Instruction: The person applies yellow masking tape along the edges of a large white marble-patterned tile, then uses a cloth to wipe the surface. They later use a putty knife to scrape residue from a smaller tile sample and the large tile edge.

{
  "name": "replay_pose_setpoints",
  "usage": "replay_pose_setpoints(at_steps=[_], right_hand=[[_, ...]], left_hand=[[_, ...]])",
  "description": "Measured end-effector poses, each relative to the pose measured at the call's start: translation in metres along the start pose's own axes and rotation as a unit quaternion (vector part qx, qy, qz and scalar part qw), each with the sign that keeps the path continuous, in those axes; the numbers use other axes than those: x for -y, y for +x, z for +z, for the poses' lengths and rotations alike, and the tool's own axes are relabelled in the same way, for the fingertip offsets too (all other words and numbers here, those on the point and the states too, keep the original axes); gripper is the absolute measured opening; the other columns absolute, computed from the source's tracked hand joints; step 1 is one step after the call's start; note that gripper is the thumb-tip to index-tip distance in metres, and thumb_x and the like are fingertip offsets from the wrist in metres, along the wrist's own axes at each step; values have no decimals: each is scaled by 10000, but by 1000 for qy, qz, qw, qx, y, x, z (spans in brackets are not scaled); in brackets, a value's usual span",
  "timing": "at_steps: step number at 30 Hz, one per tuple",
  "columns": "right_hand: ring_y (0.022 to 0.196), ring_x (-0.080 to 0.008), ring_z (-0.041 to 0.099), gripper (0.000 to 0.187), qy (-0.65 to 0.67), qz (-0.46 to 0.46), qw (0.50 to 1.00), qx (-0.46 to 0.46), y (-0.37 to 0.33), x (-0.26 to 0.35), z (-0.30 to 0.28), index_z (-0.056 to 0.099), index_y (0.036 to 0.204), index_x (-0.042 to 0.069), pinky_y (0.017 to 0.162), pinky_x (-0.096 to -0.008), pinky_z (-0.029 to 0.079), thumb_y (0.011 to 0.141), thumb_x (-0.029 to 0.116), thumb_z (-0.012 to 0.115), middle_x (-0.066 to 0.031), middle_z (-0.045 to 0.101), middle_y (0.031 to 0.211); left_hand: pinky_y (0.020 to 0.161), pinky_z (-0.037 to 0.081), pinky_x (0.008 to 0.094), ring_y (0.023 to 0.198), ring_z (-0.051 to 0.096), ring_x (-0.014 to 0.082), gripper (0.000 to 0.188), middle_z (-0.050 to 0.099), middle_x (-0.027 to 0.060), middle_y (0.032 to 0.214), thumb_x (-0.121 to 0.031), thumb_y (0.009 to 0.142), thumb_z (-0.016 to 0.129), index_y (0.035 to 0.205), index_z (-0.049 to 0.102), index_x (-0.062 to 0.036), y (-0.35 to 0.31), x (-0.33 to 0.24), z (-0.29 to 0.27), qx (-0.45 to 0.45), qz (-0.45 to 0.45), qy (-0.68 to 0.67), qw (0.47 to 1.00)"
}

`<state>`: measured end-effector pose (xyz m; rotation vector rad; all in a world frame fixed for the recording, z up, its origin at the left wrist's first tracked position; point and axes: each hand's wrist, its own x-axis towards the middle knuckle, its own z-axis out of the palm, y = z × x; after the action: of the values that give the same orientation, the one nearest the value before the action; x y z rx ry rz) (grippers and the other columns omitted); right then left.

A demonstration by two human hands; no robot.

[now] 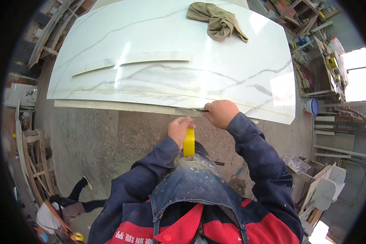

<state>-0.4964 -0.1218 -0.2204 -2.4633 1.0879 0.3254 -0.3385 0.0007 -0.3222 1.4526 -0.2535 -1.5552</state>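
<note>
In front of me lies a large white slab with grey marble veins point(158, 77), its near edge running just past my hands. My left hand point(179, 131) is closed round a roll of yellow tape point(189, 142), held close below that edge. At the edge itself, my right hand point(221, 114) is closed with its fingertips on a thin, dark, narrow tool point(199, 109); its exact kind is unclear. A narrow pale strip point(110, 107) runs along the near edge under the slab. On top of the slab rests a thin strip of matching material point(130, 63).
A crumpled olive cloth point(217, 20) lies on the slab's far side. To the right stand a white-and-blue bucket point(311, 107) and cluttered shelves point(329, 69). Wooden frames point(36, 166) lean at the left. Another person point(65, 207) is at the lower left.
</note>
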Motion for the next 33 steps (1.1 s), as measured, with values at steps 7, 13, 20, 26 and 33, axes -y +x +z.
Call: replay_pose_setpoints(at_steps=[7,13,20,26,33], right_hand=[[758,-402,646,285,37,89,994,-47,-51,-58,20,681,853,58,686,-503,507,898,335,633,-191,665,766],[580,-305,542,259,255,171,937,-166,-129,-54,26,633,836,-4,570,-404,430,864,242,708,-171,543,641],[652,-87,478,186,526,225,769,-285,-85,59,101,593,844,10,591,-287,417,879,145,715,-7,543,695],[797,-116,628,316,707,135,669,-185,-4,204,112,557,1089,4,724,-282,514,868,125,748,-43,666,914],[832,-135,659,306,697,60,695,-167,112,366,93,497,971,34,744,-282,524,866,117,772,-87,698,937]], left_hand=[[631,538,320,711,632,168,242,702,109,891,-242,986,620,1071,632,-16,-2,-5,-4,23,-38,-18,999],[676,555,335,779,651,162,224,708,102,923,-224,998,610,1070,641,-15,3,5,-2,53,-36,-1,998],[806,544,300,885,662,165,272,723,111,1008,-212,1001,600,1136,652,19,-16,-8,-23,169,-63,59,982],[833,541,278,925,660,147,316,725,102,1053,-184,1000,601,1210,649,47,-31,-108,-125,158,8,16,987],[505,498,212,679,647,96,265,742,88,943,-204,946,675,1052,738,31,-14,-235,-337,165,94,151,970]])
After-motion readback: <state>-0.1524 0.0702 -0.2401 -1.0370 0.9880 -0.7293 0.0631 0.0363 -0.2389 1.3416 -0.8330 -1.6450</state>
